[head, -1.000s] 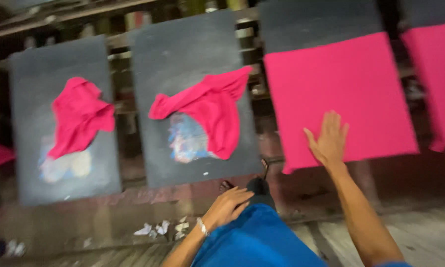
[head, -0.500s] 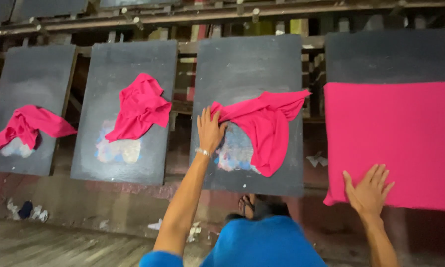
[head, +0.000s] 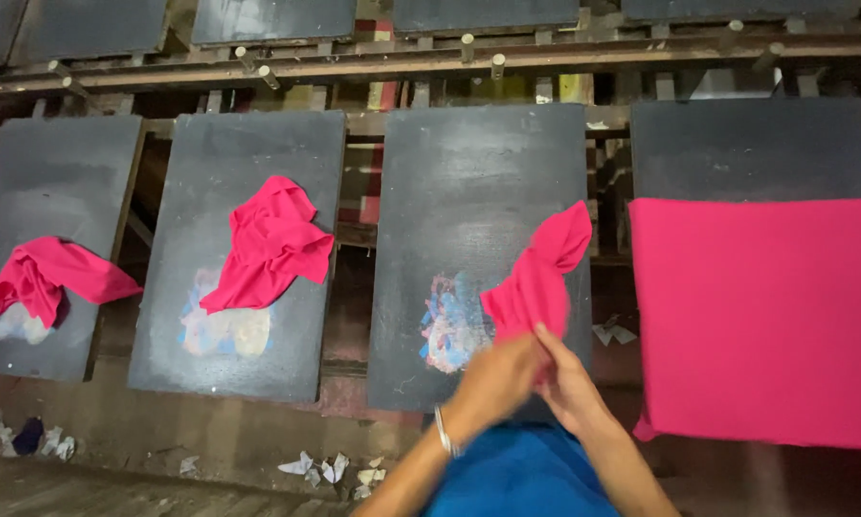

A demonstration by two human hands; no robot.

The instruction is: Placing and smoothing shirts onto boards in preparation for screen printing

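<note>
My two hands overlap at the lower centre, so I can't separate their fingers cleanly; motion blur softens them. My left hand (head: 492,383), a thin metal bangle (head: 443,433) on its wrist, and my right hand (head: 566,383) are both closed on the bottom of a crumpled pink fabric piece (head: 537,276), which hangs above the dark rectangular printing board (head: 469,191) near its right edge. That matte board bears a smudged multicoloured ink patch (head: 454,321). A flat pink fabric sheet (head: 760,321) covers the next board, cut off at the frame's right.
</note>
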